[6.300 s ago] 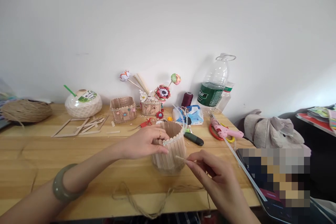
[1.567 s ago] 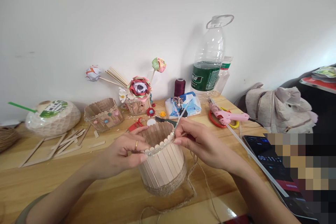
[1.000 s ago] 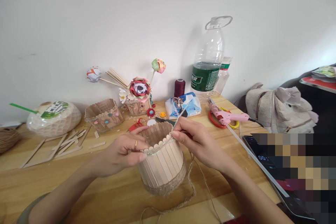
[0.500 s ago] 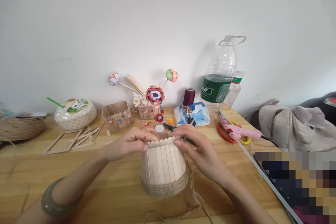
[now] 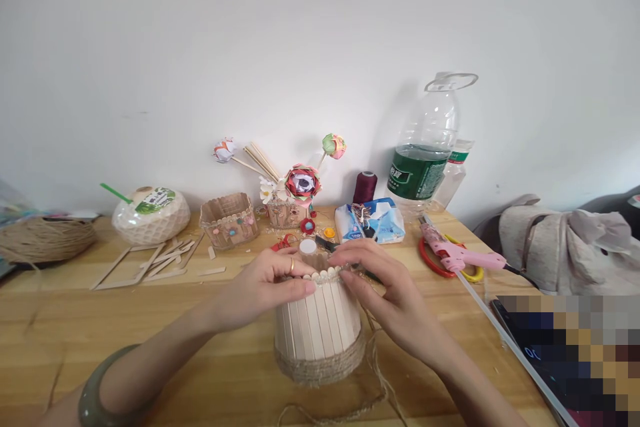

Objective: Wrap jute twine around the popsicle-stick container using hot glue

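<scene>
A round basket of pale craft sticks stands on the wooden table in front of me, its scalloped stick ends upward and jute twine wound around its base. Thin trim runs along the rim, partly covered by my fingers. My left hand pinches the rim at the front left, thumb outside and fingers over the top. On the right side, my right hand grips the rim with its thumb against the outer wall. A loose twine tail trails from the basket's right side.
Behind are a stick box, paper flowers, a tissue pack and a big bottle. Loose sticks lie left, near a wrapped coconut. At right are a pink glue gun, scissors and a phone.
My left thumb and fingers have slid right along the rim, toward the front middle. My right hand stays at the right side of the rim. The whole view has shifted slightly.
</scene>
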Action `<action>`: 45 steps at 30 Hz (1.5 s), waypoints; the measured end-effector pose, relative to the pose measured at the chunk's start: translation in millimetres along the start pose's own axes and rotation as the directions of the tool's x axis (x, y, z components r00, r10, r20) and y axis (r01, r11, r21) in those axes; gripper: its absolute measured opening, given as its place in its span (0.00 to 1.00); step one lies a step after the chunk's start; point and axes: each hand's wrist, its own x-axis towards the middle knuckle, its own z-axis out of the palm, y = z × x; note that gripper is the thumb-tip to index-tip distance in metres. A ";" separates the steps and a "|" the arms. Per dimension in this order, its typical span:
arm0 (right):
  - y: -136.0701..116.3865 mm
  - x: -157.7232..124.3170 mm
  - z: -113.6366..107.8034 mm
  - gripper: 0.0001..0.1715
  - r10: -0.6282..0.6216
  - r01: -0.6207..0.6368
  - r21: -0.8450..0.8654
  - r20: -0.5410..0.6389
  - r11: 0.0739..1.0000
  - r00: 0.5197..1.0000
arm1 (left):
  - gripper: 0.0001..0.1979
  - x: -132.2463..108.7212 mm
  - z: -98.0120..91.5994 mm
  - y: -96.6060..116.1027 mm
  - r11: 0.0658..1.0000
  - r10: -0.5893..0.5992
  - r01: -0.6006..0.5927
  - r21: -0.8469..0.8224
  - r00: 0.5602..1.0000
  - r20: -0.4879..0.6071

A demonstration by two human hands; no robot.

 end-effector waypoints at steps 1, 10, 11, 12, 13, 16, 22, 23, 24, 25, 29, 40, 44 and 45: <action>-3.9 0.5 0.8 0.10 -0.009 0.009 0.002 0.000 1.000 1.000 | 0.14 0.1 0.1 -0.3 1.000 0.000 0.000 -0.006 1.000 0.002; -14.2 10.2 17.2 0.05 0.079 -0.080 0.033 0.016 0.996 0.997 | 0.15 -0.6 0.4 -1.0 0.994 -0.057 0.055 -0.097 0.998 -0.011; -13.5 10.7 17.7 0.06 0.101 -0.102 0.053 0.021 0.993 0.995 | 0.15 -0.6 0.0 -2.3 0.993 -0.054 0.052 -0.105 0.998 -0.018; -12.9 11.1 18.0 0.06 0.122 -0.124 0.073 0.028 0.990 0.992 | 0.14 -0.8 -0.5 -3.7 0.993 -0.044 0.040 -0.111 0.998 -0.035; -12.5 11.5 18.1 0.07 0.143 -0.145 0.093 0.033 0.985 0.989 | 0.14 -0.9 -1.0 -4.8 0.993 -0.028 0.021 -0.120 0.998 -0.060; -12.5 12.1 18.7 0.08 0.178 -0.183 0.160 0.041 0.970 0.983 | 0.14 -1.3 -1.9 -5.9 0.989 0.005 -0.022 -0.148 0.993 -0.117; -14.8 9.6 21.2 0.07 0.213 -0.216 0.249 0.038 0.944 0.976 | 0.15 0.6 0.5 -1.3 1.000 -0.026 0.025 -0.012 0.999 -0.033; -15.2 8.7 21.9 0.07 0.220 -0.222 0.249 0.037 0.943 0.975 | 0.16 0.9 1.3 -1.2 1.000 -0.027 0.027 -0.006 0.999 -0.037; -15.4 7.8 22.6 0.08 0.226 -0.228 0.249 0.036 0.941 0.973 | 0.16 1.1 2.1 -1.4 1.000 -0.028 0.027 -0.007 0.999 -0.040; -15.5 6.9 23.4 0.08 0.230 -0.232 0.248 0.035 0.941 0.973 | 0.15 1.1 2.9 -1.8 1.000 -0.026 0.026 -0.010 0.999 -0.040; -14.1 3.6 26.7 0.07 0.230 -0.229 0.241 0.024 0.943 0.973 | 0.15 0.8 5.2 -3.0 0.999 -0.036 0.035 -0.032 0.999 -0.039; -9.0 1.3 34.7 0.05 0.200 -0.196 0.237 0.007 0.952 0.980 | 0.15 0.0 5.3 -1.9 0.998 -0.048 0.044 -0.053 0.996 -0.074; -10.9 1.6 36.6 0.06 0.195 -0.187 0.221 -0.018 0.957 0.981 | 0.16 -0.4 7.2 -1.4 0.999 -0.038 0.035 -0.029 0.995 -0.089; -11.5 1.6 36.9 0.07 0.196 -0.186 0.217 -0.025 0.958 0.980 | 0.16 -0.4 7.7 -0.9 0.999 -0.036 0.034 -0.024 0.995 -0.089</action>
